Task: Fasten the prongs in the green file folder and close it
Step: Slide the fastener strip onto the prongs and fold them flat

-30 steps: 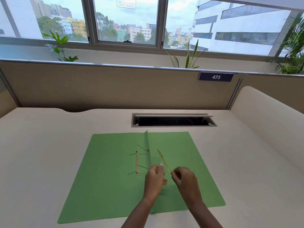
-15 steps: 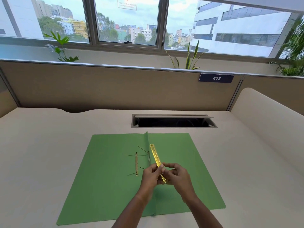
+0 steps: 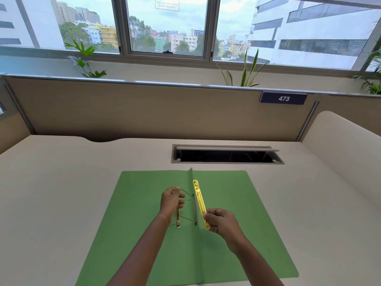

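The green file folder (image 3: 132,213) lies open and flat on the desk, its spine fold running down the middle. My right hand (image 3: 220,220) grips the near end of a shiny gold fastener bar (image 3: 199,201), which points away from me just right of the spine. My left hand (image 3: 172,201) is on the left flap and pinches the far thin metal prong (image 3: 186,193) at its tip. A second prong (image 3: 187,219) sticks out nearer to me. A smaller gold strip (image 3: 178,220) lies on the left flap, partly hidden under my left wrist.
The beige desk (image 3: 61,193) is bounded by a brown partition with a "473" label (image 3: 283,98). An open cable slot (image 3: 226,155) sits just behind the folder. A curved side panel (image 3: 346,145) rises at the right. Plants and windows stand beyond.
My left hand let go of the gold bar and moved left to the far prong. My right hand kept the bar and shifted it slightly right, beside the spine.
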### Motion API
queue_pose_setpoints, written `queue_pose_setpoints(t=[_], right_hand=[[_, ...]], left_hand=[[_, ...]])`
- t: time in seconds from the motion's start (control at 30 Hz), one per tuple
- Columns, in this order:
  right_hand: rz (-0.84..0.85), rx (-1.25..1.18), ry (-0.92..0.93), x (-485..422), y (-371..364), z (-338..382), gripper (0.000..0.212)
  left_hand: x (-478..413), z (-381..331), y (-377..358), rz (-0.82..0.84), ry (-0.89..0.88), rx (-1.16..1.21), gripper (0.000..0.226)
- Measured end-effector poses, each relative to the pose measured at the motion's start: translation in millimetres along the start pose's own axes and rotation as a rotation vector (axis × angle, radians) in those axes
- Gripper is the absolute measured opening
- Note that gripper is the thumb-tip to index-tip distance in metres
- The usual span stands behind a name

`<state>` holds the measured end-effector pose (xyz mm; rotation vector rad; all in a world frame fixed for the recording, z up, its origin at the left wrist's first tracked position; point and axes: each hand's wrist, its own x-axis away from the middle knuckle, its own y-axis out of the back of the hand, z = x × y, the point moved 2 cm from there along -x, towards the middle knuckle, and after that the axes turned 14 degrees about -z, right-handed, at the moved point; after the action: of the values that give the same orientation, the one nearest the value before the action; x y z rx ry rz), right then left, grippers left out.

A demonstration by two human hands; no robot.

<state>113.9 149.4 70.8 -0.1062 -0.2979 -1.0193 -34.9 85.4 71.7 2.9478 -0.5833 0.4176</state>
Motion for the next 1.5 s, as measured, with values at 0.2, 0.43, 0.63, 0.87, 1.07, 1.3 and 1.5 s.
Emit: queue_pose_setpoints(t=[0.2, 0.43, 0.63, 0.87, 1.07, 1.3, 1.5], right_hand=[[0.019, 0.007, 0.022, -9, -11, 1, 0.014], [0.007, 0.013, 0.009, -18, -17, 0, 0.013], [0.007, 0.033, 0.014, -20, -21, -1, 0.015], [-0.021, 0.065, 0.044, -22, -22, -2, 0.015], [-0.051, 0.054, 0.036, -23, -22, -5, 0.014], [-0.046, 0.107, -0.027, -24, -20, -11, 0.016], [-0.025, 0.019, -0.126, -22, -20, -13, 0.014]], left_hand=[[-6, 1, -13, 0.149, 0.092, 0.146, 0.031], [-8, 3, -20, 0.141, 0.084, 0.16, 0.032], [-12, 9, -22, 0.105, 0.052, 0.143, 0.024], [-14, 9, -22, 0.122, 0.051, 0.166, 0.025], [-10, 9, -22, 0.122, 0.099, 0.218, 0.026], [3, 18, -3, 0.021, -0.194, -0.358, 0.031], [27, 29, 13, 0.152, 0.004, -0.216, 0.035]])
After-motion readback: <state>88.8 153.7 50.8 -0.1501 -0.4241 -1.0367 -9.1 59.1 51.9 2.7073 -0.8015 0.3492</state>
